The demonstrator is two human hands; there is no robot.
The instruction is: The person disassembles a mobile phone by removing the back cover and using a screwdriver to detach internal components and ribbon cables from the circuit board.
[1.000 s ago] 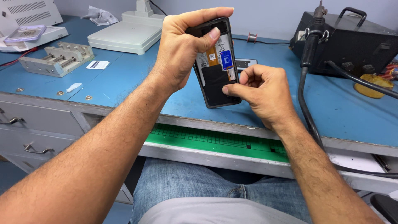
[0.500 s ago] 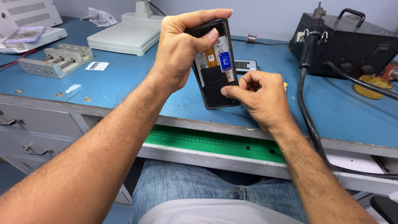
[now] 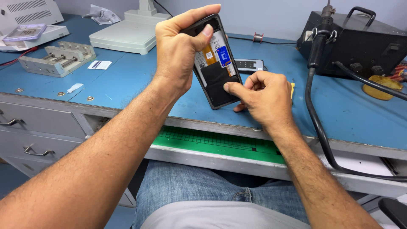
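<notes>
Phone (image 3: 216, 68) held upright above blue bench (image 3: 127, 89), gripped at top by left hand (image 3: 178, 51). Back cover already off, insides exposed. Lower black panel pinched by right hand (image 3: 265, 97); removal unfinished.

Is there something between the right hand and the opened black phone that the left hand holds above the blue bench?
Nothing visible does. The right hand already touches the lower part of the opened black phone with its thumb, and the left hand grips only the phone's upper part.
</notes>
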